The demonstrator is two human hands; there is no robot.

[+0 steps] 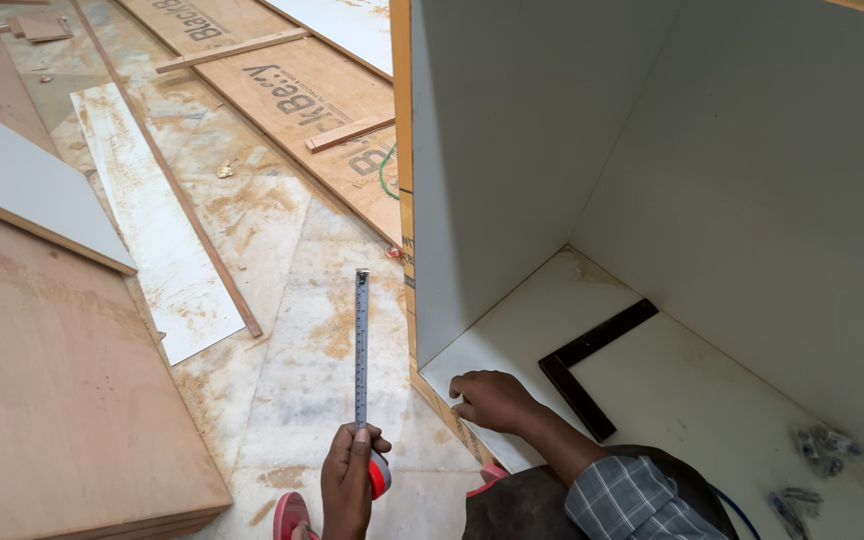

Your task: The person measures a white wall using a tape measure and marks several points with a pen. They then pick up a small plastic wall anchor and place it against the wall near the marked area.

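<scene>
1. Two hands are in view, both close to the front edge of the white cabinet box [512, 150].
2. Just out from that edge, the left hand [347, 480] has its fingers clamped round a tape measure [376, 470] with a red and grey case.
3. From the case the steel blade [361, 345] runs straight away from the person over the dusty marble floor [282, 300], alongside the cabinet's upright side panel but apart from it.
4. On the cabinet's white bottom panel [672, 390], at its front corner, rests the right hand [492, 400]; its fingers are curled together over the edge and hold nothing that can be seen.
5. Deeper inside the cabinet, near that hand, a black try square [592, 365] lies flat on the bottom panel.
6. Farther to the right on the same panel lie a few small clear fittings [822, 445].
7. Left of the cabinet, plywood sheets [52, 380] and a white laminate strip [152, 230] lie on the floor.
</scene>
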